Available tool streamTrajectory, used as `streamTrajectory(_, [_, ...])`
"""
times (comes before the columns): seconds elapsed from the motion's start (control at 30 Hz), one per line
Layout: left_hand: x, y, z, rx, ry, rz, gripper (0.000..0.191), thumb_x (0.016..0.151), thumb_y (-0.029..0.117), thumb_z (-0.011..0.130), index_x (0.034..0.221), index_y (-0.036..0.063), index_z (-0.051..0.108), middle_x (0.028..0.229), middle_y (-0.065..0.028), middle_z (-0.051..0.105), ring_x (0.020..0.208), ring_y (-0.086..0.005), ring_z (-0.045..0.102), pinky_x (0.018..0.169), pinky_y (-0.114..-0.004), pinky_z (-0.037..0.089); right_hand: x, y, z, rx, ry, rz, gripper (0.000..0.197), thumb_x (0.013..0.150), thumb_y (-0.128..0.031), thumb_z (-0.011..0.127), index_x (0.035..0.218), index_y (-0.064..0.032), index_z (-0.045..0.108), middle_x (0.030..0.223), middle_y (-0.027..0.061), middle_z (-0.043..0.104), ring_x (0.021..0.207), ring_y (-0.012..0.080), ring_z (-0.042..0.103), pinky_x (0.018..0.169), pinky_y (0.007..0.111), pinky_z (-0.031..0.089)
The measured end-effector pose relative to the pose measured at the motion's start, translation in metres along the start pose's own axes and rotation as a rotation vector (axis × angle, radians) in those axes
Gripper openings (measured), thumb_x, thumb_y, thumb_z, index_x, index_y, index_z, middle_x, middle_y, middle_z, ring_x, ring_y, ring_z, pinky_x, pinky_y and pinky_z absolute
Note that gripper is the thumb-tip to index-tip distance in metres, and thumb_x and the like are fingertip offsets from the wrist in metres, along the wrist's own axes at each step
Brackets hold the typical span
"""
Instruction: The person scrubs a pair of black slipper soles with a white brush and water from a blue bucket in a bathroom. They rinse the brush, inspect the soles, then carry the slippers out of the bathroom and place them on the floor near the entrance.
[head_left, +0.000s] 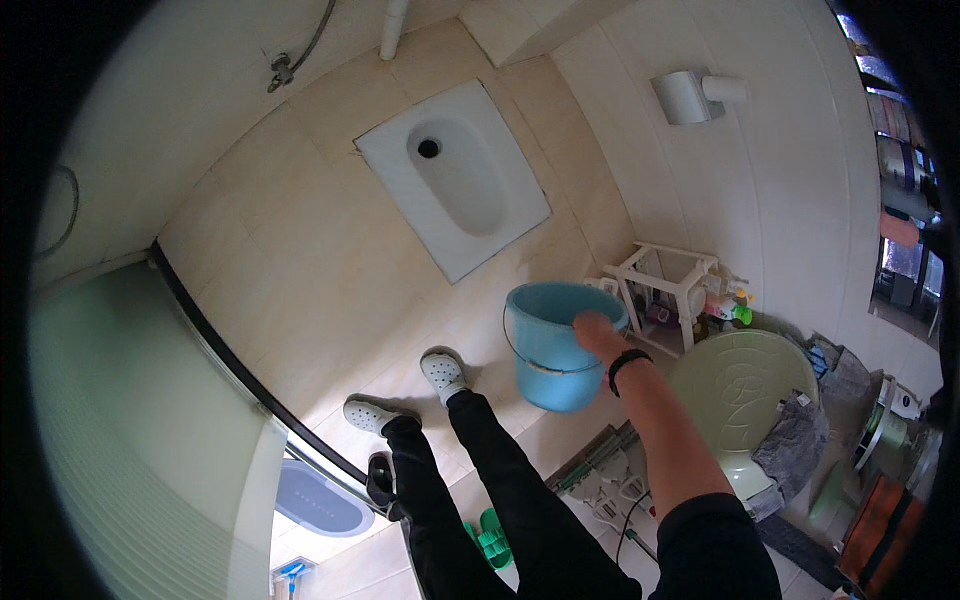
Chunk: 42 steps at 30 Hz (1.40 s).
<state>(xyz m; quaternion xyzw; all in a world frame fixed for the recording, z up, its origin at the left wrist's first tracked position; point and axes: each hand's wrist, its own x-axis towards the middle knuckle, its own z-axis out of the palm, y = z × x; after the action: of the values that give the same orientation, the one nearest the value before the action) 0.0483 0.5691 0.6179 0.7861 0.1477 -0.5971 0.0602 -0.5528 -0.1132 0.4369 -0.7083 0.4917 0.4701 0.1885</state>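
Note:
My right hand (600, 337), with a black band at the wrist, grips the rim of a light blue plastic bucket (555, 367) at its right side. The bucket's thin wire handle (559, 370) hangs down across its front. Its inside looks dark, and I cannot tell whether it holds anything or whether its base touches the floor. My left hand is out of view. Beyond the bucket, a white squat toilet (469, 195) is set into the beige tiled floor (322, 225).
A white plastic rack (664, 285) stands by the wall, right of the bucket. Nearer are a pale green plastic stool (739, 382) with a grey cloth (791, 442) on it. Green slippers (495, 538) lie by my legs. A dark sill (247, 375) edges the glass shower panel (150, 420).

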Motion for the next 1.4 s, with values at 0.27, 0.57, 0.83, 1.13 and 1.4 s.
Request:
streamTrajectory(0.27, [0.023, 0.047, -0.021, 0.047, 0.038, 0.06, 0.04, 0.093, 0.034, 0.064, 0.118, 0.0033, 0.063, 0.093, -0.0056, 0.068, 0.082, -0.0173, 0.062, 0.07, -0.033, 0.052, 0.042, 0.052, -0.034, -0.125, 0.128, -0.042, 0.018, 0.089, -0.011, 0.058, 0.093, 0.0007, 0.071, 0.101, 0.0215, 0.069, 0.094, 0.0365, 0.067, 0.079, 0.046, 0.057])
streamTrajectory(0.57, [0.012, 0.017, 0.005, 0.025, 0.041, 0.05, 0.042, 0.093, 0.037, 0.063, 0.12, 0.0044, 0.063, 0.093, -0.0046, 0.068, 0.082, -0.016, 0.062, 0.069, -0.032, 0.051, 0.042, 0.076, -0.085, -0.063, 0.232, 0.089, 0.018, 0.088, -0.01, 0.058, 0.086, 0.0003, 0.072, 0.098, 0.0215, 0.069, 0.093, 0.0373, 0.068, 0.076, 0.048, 0.057])
streamTrajectory(0.83, [-0.035, -0.092, 0.065, -0.04, -0.016, -0.046, 0.044, 0.093, 0.039, 0.062, 0.122, 0.0055, 0.063, 0.094, -0.0038, 0.069, 0.082, -0.0149, 0.062, 0.068, -0.031, 0.051, 0.025, 0.064, -0.102, -0.216, 0.123, 0.036, 0.018, 0.086, -0.009, 0.057, 0.086, -0.0047, 0.074, 0.096, 0.0194, 0.07, 0.091, 0.0361, 0.069, 0.074, 0.047, 0.057])
streamTrajectory(1.13, [-0.063, -0.177, 0.114, -0.082, -0.07, -0.135, 0.043, 0.093, 0.04, 0.061, 0.118, 0.0057, 0.064, 0.093, -0.005, 0.069, 0.081, -0.0161, 0.063, 0.069, -0.033, 0.052, 0.019, 0.022, -0.091, -0.284, 0.172, -0.142, 0.014, 0.081, -0.005, 0.062, 0.085, -0.0031, 0.075, 0.093, 0.0184, 0.071, 0.089, 0.0338, 0.069, 0.074, 0.044, 0.058])
streamTrajectory(1.4, [-0.057, -0.17, 0.122, -0.252, -0.058, -0.155, 0.029, 0.094, 0.025, 0.061, 0.11, 0.0011, 0.061, 0.087, -0.01, 0.068, 0.077, -0.0196, 0.068, 0.066, -0.034, 0.053, 0.038, -0.066, -0.114, -0.268, 0.012, -0.211, 0.017, 0.084, -0.009, 0.06, 0.09, -0.0009, 0.074, 0.097, 0.0192, 0.071, 0.092, 0.0369, 0.068, 0.078, 0.049, 0.056])
